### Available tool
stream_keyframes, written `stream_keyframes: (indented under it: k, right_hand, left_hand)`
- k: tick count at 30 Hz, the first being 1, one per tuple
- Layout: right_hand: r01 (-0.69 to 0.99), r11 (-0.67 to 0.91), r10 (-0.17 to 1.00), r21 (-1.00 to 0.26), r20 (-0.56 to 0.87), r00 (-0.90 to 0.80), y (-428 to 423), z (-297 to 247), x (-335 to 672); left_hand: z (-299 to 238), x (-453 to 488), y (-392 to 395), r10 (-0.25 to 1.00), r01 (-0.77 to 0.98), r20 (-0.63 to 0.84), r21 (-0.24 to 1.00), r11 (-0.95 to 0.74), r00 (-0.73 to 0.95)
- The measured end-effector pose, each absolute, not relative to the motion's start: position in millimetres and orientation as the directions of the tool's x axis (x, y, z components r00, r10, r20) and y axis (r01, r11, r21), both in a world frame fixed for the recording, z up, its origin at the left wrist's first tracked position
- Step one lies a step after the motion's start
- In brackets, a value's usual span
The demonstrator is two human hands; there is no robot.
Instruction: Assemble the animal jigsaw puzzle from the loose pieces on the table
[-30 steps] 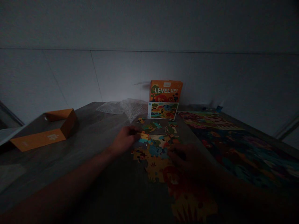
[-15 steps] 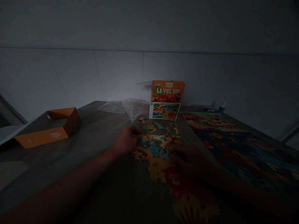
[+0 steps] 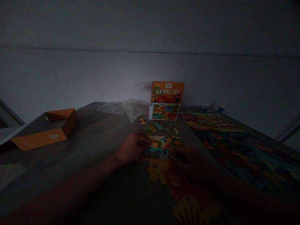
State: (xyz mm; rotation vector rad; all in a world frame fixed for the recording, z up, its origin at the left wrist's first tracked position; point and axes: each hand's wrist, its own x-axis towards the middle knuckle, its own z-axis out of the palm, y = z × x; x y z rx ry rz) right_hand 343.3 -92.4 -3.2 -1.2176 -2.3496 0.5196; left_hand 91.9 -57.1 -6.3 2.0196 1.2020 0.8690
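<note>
The scene is very dark. A partly joined jigsaw puzzle with a yellow ground and a red lion lies on the grey table in front of me. My left hand is closed at its upper left edge, fingertips pinched on a puzzle piece with blue on it. Across from it, my right hand has its thumb and fingers bent together at a blue elephant piece. Its other fingers are in deep shadow. Several loose puzzle pieces lie just behind the joined part.
An orange puzzle box stands upright at the back, with a picture card at its front. Bubble wrap lies beside it. An open orange box part sits at left. Assembled dark puzzles and a small blue-and-white bottle are at right.
My left hand has moved right and slightly nearer, over the left part of the elephant area. The blue pieces between my hands have shifted. My right hand has barely moved.
</note>
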Motion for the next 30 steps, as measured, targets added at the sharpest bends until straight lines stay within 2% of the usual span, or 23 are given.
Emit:
stream_keyframes:
  k: [3, 6, 8, 11, 17, 20, 27, 30]
  right_hand:
    - [0.681, 0.537, 0.837, -0.498, 0.210, -0.506, -94, 1, 341]
    - [0.674, 0.538, 0.835, -0.505, 0.209, -0.510, -94, 3, 340]
    - [0.669, 0.539, 0.833, -0.512, 0.203, -0.515, -94, 2, 340]
    - [0.672, 0.540, 0.832, -0.507, 0.202, -0.517, -94, -1, 339]
    - [0.647, 0.565, 0.818, -0.512, 0.240, -0.523, -92, -4, 337]
    - [0.646, 0.576, 0.813, -0.500, 0.269, -0.517, -92, -3, 336]
    - [0.659, 0.568, 0.823, -0.493, 0.330, -0.462, -94, 4, 335]
    - [0.673, 0.540, 0.842, -0.505, 0.333, -0.425, -92, 4, 337]
  left_hand:
    - [-6, 92, -60, 0.804, 0.556, 0.318, 0.593, -0.582, 0.502]
    - [-3, 89, -59, 0.757, 0.614, 0.365, 0.444, -0.653, 0.542]
    - [-3, 85, -52, 0.797, 0.669, 0.390, 0.438, -0.601, 0.461]
    - [-8, 73, -32, 0.921, 0.777, 0.334, 0.520, -0.356, 0.199]
    - [-22, 53, 6, 0.958, 0.839, 0.285, 0.529, -0.130, -0.032]
    - [-22, 52, 17, 0.958, 0.869, 0.283, 0.484, -0.100, -0.047]
    - [-20, 66, 58, 0.950, 0.922, 0.293, 0.327, -0.209, 0.111]
    - [-24, 69, 77, 0.958, 0.937, 0.263, 0.291, -0.193, 0.116]
